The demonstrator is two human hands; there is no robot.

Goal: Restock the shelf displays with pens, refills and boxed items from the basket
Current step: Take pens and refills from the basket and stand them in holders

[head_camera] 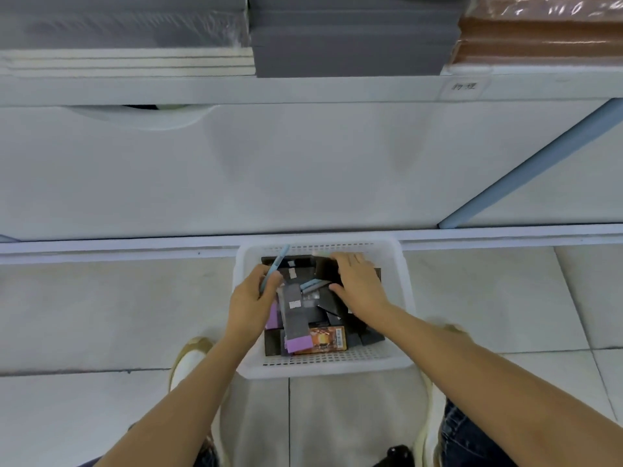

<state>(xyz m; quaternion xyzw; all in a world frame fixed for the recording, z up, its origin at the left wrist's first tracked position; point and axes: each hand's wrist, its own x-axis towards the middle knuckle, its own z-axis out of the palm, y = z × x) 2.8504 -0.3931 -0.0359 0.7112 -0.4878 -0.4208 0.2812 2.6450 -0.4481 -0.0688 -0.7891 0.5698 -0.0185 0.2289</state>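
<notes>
A white perforated basket [323, 364] stands on the tiled floor against the shelf base. Inside lie several dark boxes, a purple-ended box [298, 343], an orange printed box [328, 338] and loose light-blue pens [312, 284]. My left hand [251, 305] grips a light-blue pen [278, 262] that sticks up toward the basket's far left. My right hand [357, 284] rests with spread fingers on a dark box [325, 269] at the basket's far right; whether it grips the box is hidden.
The white shelf front [303, 170] rises straight ahead with a labelled edge [464, 86]. Grey, cream and brown wrapped stacks [354, 42] sit on the shelf above. A blue-grey post [532, 163] slants at right. My shoes flank the basket.
</notes>
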